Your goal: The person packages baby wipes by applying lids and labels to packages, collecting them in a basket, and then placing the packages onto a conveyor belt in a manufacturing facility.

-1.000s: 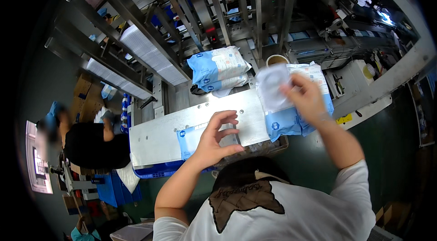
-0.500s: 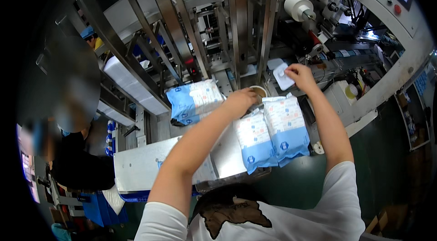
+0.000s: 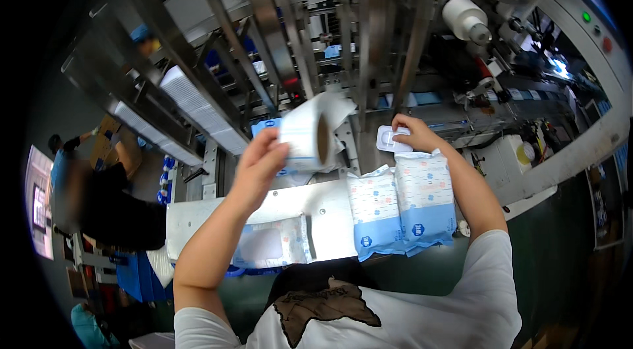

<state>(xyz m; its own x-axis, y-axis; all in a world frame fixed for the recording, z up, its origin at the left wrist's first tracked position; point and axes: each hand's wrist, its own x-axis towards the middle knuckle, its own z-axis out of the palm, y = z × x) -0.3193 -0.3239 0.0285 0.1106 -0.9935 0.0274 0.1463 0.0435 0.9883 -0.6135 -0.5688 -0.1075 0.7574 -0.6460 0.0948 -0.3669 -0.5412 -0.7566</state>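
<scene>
Lifted leftward since earlier, one white hollow-cored roll [image 3: 300, 138] sits gripped in our left hand [image 3: 259, 166], our right hand [image 3: 417, 135] pinching a white plastic lid [image 3: 384, 140] just beyond two lengthwise blue-and-white packs [image 3: 425, 192].

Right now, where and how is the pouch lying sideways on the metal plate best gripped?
Probably across the middle of the pouch, from above, pinching its two long edges: it lies flat on the metal plate, lengthwise left to right.

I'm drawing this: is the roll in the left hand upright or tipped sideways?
Tipped sideways: the roll has its brown core opening facing right, not up.
</scene>
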